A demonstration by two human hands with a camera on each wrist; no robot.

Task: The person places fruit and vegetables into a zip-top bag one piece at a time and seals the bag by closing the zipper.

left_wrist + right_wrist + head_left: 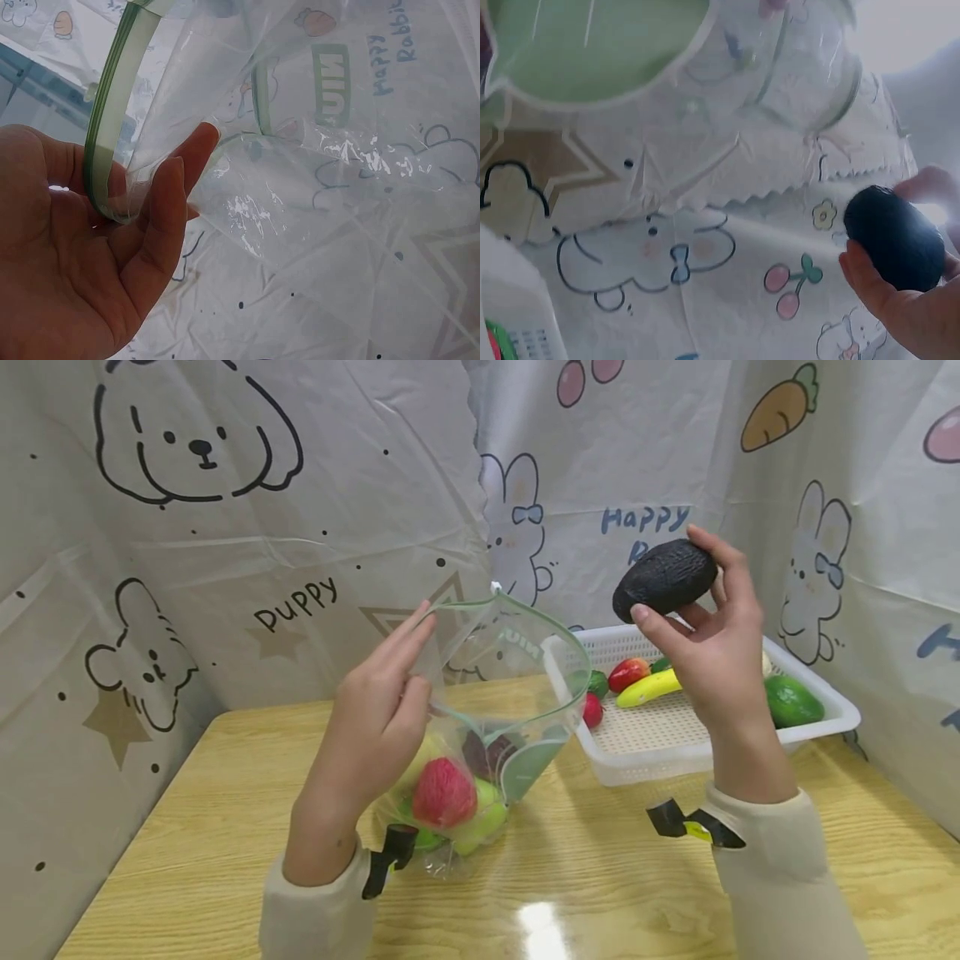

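My left hand grips the rim of a clear zip bag, whose green-edged mouth gapes wide. In the left wrist view its fingers curl at the green zip strip. Inside the bag's bottom lie a red apple-like fruit, green fruit and a dark purple item. Up to the right of the bag mouth, my right hand holds a black avocado between thumb and fingertips. The right wrist view shows the same avocado in its grasp.
Behind the right hand, a white plastic basket holds a yellow banana, red fruit and a green fruit. Bag and basket are on a wooden table. Printed cloth hangs around the table's back and sides.
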